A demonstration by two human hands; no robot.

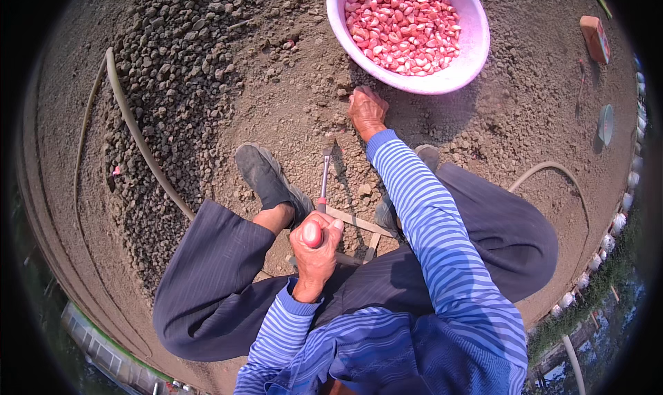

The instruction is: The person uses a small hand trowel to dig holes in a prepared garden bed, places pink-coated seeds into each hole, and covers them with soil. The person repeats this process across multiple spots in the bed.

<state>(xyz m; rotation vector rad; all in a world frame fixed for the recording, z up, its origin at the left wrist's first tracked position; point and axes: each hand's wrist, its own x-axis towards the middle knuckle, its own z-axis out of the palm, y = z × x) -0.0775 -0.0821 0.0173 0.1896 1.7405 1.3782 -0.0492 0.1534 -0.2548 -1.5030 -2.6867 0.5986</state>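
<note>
My left hand [314, 245] is closed round the red handle of a screwdriver-like hand tool [325, 180] with a long metal shank and a flat end, which points away from me towards the soil. My right hand [368, 110] is low over the soil just below a pink plastic basin [456, 76], its fingers curled; whether something is in them is hidden. Many pinkish cloves, apparently garlic [404, 27], lie in the basin. Loose soil is between my shoes.
Clods of dry soil [171, 84] are heaped at the left, with a hose [135, 131] across them. Another hose [557, 166] curves at the right. A brick-like block [594, 39] and a small greenish bowl [605, 124] stand at far right. A wooden frame [360, 221] is under me.
</note>
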